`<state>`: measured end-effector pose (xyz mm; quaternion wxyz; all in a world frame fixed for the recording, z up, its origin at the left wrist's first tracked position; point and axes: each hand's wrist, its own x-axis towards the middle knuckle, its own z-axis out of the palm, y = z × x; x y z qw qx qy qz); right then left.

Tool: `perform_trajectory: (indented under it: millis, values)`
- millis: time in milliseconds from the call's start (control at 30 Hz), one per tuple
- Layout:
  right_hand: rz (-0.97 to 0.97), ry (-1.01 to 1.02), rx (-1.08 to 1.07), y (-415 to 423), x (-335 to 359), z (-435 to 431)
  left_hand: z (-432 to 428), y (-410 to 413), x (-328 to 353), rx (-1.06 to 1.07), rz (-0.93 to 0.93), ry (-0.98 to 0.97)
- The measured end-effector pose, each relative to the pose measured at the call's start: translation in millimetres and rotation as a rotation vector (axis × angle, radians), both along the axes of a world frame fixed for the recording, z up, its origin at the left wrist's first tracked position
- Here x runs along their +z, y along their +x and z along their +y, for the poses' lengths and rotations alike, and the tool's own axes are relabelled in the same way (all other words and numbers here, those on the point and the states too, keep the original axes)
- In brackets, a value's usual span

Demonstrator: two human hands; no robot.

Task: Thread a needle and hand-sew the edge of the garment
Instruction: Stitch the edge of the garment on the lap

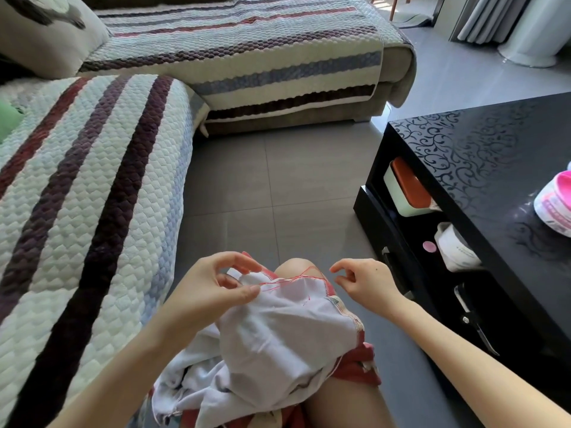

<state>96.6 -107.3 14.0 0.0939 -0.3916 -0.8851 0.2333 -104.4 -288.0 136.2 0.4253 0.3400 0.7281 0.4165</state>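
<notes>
Garment (pixel 278 341) on lap — left hand (pixel 213 288) pinches edge, right hand (pixel 361 282) beside.

Garment (pixel 278 329) draped over knee (pixel 296 267), centre foreground. Left grip (pixel 216 285) on garment's far left edge; right grip (pixel 361 282) just right of garment. Thread (pixel 290 279) across far edge, between grips. Sofa seat (pixel 77 180) left; second sofa section (pixel 247 57) behind, beyond floor (pixel 278 180); cushion (pixel 46 35) at far-left corner. Desk (pixel 479 156) right, tub (pixel 553 205) on its right edge. Shelf below desktop: box (pixel 408 189) rearmost, jar (pixel 457 248) nearer, scissors (pixel 472 316) nearest.
</notes>
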Motion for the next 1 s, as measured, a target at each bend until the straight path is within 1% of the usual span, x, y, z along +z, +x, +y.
perform_trajectory:
  millis: [67, 133, 200, 300, 433, 533, 633, 767, 833, 867, 933, 967, 1000]
  values:
    - [-0.076, -0.101, 0.016, -1, -5, 0, 0, 0, -3, 0.002, 0.035, 0.007]
    - [-0.048, -0.191, 0.011, -1, -10, -3, -1, -1, -5, 0.009, 0.061, 0.012]
    - [0.011, -0.242, -0.026, -2, -15, -7, -1, -2, -7, 0.016, 0.048, 0.017]
    - [0.071, -0.249, -0.082, -2, -20, -8, -1, -2, -7, 0.021, -0.014, 0.015]
    - [0.061, -0.233, -0.102, 1, -19, 5, 0, -4, -5, -0.004, -0.105, 0.002]
    - [0.087, -0.192, -0.163, 0, -5, 26, 1, -5, -5, -0.010, -0.131, 0.003]
    - [0.218, -0.143, -0.347, -5, 14, 60, 1, -2, -4, -0.032, -0.147, 0.012]
    - [0.278, -0.179, -0.799, -2, 25, 115, -5, -1, 2, -0.086, -0.197, 0.011]
    - [0.203, -0.265, -0.997, 10, 18, 127, -9, -2, 6, -0.107, -0.217, 0.033]
    - [0.120, -0.314, -1.021, 16, 14, 126, -11, -1, 9, -0.119, -0.221, 0.040]
    - [-0.122, -0.354, -0.912, 22, 4, 117, -14, -1, 14, -0.152, -0.206, 0.040]
    - [-0.262, -0.300, -0.816, 18, 3, 110, -14, -1, 16, -0.166, -0.198, 0.036]
    - [-0.347, -0.233, -0.700, 10, 5, 102, -14, 0, 18, -0.176, -0.193, 0.030]
